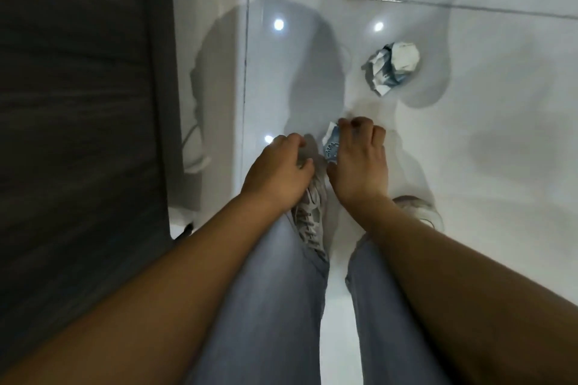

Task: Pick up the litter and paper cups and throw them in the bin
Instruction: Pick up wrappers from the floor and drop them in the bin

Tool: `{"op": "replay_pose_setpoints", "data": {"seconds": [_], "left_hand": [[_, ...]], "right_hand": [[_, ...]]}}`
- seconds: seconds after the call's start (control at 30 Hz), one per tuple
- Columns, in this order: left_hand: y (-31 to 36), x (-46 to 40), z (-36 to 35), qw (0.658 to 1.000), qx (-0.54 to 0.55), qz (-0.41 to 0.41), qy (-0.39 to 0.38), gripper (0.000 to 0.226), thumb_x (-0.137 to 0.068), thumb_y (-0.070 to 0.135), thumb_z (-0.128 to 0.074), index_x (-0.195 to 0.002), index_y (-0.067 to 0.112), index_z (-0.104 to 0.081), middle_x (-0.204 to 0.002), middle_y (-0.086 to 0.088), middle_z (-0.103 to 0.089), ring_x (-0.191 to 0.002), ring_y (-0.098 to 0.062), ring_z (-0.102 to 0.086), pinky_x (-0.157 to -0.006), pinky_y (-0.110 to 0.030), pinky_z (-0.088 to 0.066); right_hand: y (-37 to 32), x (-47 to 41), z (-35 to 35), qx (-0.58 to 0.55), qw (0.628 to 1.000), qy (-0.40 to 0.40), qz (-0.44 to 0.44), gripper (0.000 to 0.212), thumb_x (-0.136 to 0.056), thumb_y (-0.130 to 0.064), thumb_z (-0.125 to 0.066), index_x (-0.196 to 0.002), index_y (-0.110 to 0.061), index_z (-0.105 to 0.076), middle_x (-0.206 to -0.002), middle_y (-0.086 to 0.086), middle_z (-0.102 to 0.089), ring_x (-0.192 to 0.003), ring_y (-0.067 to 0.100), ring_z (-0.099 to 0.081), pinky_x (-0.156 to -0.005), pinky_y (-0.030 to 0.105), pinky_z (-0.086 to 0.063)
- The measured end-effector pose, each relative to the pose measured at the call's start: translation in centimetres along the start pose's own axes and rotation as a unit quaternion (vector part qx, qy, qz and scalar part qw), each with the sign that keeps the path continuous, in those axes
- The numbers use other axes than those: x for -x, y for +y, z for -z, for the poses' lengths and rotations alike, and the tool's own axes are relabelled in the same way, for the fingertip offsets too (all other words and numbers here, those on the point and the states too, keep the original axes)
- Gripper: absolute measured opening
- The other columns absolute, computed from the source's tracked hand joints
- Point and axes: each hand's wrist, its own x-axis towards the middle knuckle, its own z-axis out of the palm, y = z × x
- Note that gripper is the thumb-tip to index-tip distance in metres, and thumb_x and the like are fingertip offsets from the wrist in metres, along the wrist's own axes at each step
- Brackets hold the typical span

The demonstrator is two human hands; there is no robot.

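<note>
A crumpled white and blue paper cup (pixel 392 67) lies on the glossy white tiled floor (pixel 469 134), ahead and to the right of my hands. My right hand (pixel 359 162) is closed around a smaller piece of white and blue paper litter (pixel 331 144), which sticks out past the fingers. My left hand (pixel 278 172) hangs just left of it with its fingers curled, above my left shoe; whether it holds anything is hidden. No bin is in view.
A dark wooden panel (pixel 78 103) fills the left side, close to my left arm. My legs in grey jeans (pixel 272 306) and pale sneakers (pixel 309 222) stand below the hands. Ceiling lights glare off the floor.
</note>
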Motion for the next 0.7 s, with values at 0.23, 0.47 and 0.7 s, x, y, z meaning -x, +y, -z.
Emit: {"op": "replay_pose_setpoints", "data": {"seconds": [0.23,0.47,0.7], "left_hand": [[2.5,1.1,1.3,0.984,0.173,0.029,-0.014,0.039,-0.090,0.031,-0.060,-0.127,0.024,-0.050,-0.109,0.013,-0.057,-0.097,-0.009,-0.057,-0.080,-0.022,-0.047],[5.6,3.3,3.6,0.976,0.218,0.019,0.025,0.029,-0.086,0.009,-0.063,-0.110,0.023,-0.056,-0.099,0.004,-0.062,-0.086,-0.012,-0.060,-0.067,-0.013,-0.048],[4.8,1.3,5.1,0.983,0.158,0.012,0.088,0.029,-0.088,0.009,-0.062,-0.115,0.017,-0.054,-0.103,0.002,-0.058,-0.090,-0.016,-0.056,-0.075,-0.020,-0.042]], "right_hand": [[-1.0,2.2,3.8,-0.121,0.990,-0.010,0.078,0.069,-0.077,-0.023,-0.071,-0.138,-0.011,-0.041,-0.132,0.013,-0.042,-0.122,0.030,-0.035,-0.093,0.037,-0.046],[-1.0,3.9,8.8,-0.135,0.987,-0.019,0.087,0.088,-0.072,-0.031,-0.080,-0.143,-0.009,-0.034,-0.138,0.011,-0.040,-0.128,0.027,-0.034,-0.103,0.035,-0.040],[3.2,-3.2,10.8,-0.015,1.000,0.021,-0.006,0.081,-0.081,-0.030,-0.074,-0.146,-0.019,-0.026,-0.152,0.013,-0.024,-0.137,0.034,-0.024,-0.108,0.041,-0.035]]}}
